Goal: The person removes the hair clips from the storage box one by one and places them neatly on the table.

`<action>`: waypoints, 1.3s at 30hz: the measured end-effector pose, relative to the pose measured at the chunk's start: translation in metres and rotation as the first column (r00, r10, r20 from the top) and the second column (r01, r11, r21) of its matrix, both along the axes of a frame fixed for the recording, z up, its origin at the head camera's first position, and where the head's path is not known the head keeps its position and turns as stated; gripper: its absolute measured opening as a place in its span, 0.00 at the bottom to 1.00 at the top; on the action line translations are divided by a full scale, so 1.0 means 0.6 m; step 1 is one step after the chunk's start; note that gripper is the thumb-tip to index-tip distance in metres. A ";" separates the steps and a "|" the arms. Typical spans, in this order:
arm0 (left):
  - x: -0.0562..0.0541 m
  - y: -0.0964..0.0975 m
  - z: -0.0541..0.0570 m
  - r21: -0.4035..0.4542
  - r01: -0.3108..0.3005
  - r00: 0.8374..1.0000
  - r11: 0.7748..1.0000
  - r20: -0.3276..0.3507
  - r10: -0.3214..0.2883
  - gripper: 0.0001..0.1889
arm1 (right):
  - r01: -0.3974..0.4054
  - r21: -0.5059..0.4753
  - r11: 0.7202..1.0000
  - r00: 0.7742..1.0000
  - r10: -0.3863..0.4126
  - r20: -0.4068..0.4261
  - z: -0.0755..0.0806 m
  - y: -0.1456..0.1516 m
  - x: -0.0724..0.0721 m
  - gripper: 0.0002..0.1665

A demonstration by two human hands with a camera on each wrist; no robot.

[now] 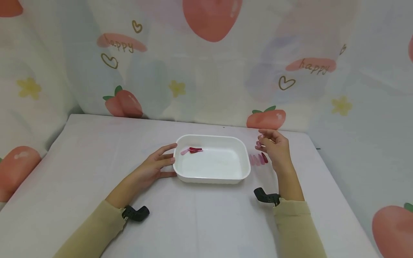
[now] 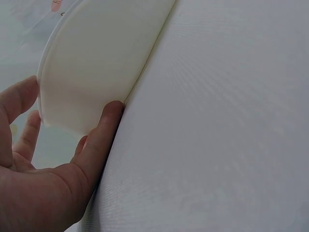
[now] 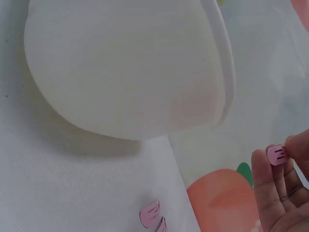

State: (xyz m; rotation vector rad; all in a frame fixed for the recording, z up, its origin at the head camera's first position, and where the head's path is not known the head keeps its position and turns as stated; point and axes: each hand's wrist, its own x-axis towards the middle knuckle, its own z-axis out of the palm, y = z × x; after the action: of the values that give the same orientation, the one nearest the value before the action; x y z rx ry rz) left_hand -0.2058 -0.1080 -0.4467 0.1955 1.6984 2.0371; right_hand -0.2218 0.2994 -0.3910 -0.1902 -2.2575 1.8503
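Note:
A white plastic tray (image 1: 213,178) sits on the table. My left hand (image 1: 158,163) rests against its left end with fingers extended. In the left wrist view, those fingers touch the outer wall (image 2: 91,63) and rim. Just beyond the tray's right end, my right hand (image 1: 274,145) pinches a pink hair clip (image 3: 277,155) between thumb and fingers, raised above the table. Below that hand lies a short row of pink hair clips (image 1: 257,159) with a dark red hair clip (image 1: 264,157) at its right. Inside the tray, red hair clips (image 1: 195,150) and a pink hair clip (image 1: 185,152) lie toward the left.
A white cloth (image 1: 193,215) covers the table, whose back edge meets a fabric backdrop (image 1: 209,79) printed with peaches, hearts and flowers. Black wrist mounts (image 1: 137,214) stick out from both sleeves.

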 end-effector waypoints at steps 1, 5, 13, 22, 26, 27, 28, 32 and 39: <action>0.000 -0.001 0.000 0.002 0.001 1.000 1.000 -0.001 -0.001 0.31 | 0.005 0.007 1.000 1.000 -0.005 -0.003 -0.001 0.001 -0.001 0.13; 0.001 -0.001 -0.001 0.009 0.006 1.000 1.000 -0.002 -0.006 0.32 | 0.026 0.021 0.999 1.000 -0.026 -0.017 -0.002 0.008 -0.002 0.15; -0.002 0.005 0.001 0.001 0.001 1.000 1.000 0.001 -0.001 0.32 | 0.071 0.085 0.994 0.997 -0.072 0.009 -0.006 0.017 -0.001 0.17; -0.005 0.004 0.001 0.019 0.000 1.000 1.000 0.019 0.000 0.31 | 0.105 0.135 0.985 0.994 -0.105 -0.004 -0.008 0.027 -0.006 0.17; -0.006 0.006 -0.002 0.027 0.021 1.000 0.999 0.006 -0.021 0.31 | 0.132 0.140 0.981 0.991 -0.136 0.019 -0.008 0.038 0.000 0.18; -0.006 0.008 -0.004 0.031 0.028 1.000 0.999 0.003 -0.028 0.31 | 0.138 0.140 0.980 0.989 -0.143 0.025 -0.009 0.041 0.003 0.18; -0.006 0.010 -0.006 0.035 0.034 0.999 0.999 0.001 -0.034 0.31 | 0.143 0.137 0.980 0.988 -0.149 0.033 -0.010 0.044 0.005 0.18; -0.003 0.011 -0.009 0.031 0.040 0.999 0.999 0.018 -0.040 0.31 | 0.152 0.133 0.979 0.984 -0.163 0.076 -0.019 0.048 0.010 0.19; -0.001 -0.001 -0.001 0.025 0.014 1.000 1.000 0.001 -0.014 0.31 | 0.140 0.145 0.979 0.985 -0.153 0.075 -0.020 0.041 0.004 0.21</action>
State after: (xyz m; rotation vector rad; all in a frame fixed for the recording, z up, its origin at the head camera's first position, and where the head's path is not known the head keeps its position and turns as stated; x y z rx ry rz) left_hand -0.2065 -0.1084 -0.4474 0.2140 1.6672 2.0484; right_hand -0.2192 0.3241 -0.4029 -0.4085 -2.3493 1.6332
